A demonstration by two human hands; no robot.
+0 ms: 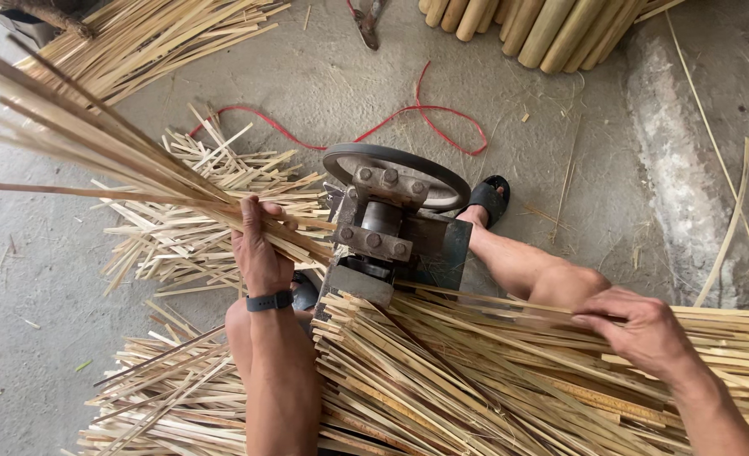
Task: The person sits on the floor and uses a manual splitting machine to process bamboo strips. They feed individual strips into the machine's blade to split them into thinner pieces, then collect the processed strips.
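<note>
My left hand point(260, 249) grips a long bundle of bamboo strips point(104, 139) that fans out up to the left; its near end meets the side of a small metal machine with a grey flywheel point(396, 181). A dark band sits on that wrist. My right hand point(640, 329) pinches thin strips on top of a big pile of bamboo slats point(476, 380) lying across my lap in front of the machine.
Cut bamboo strips point(197, 228) litter the concrete floor left of the machine. A red cord point(425, 114) loops behind it. Thick bamboo poles point(543, 29) lie at the top. My sandalled foot point(486, 201) rests by the machine's right side.
</note>
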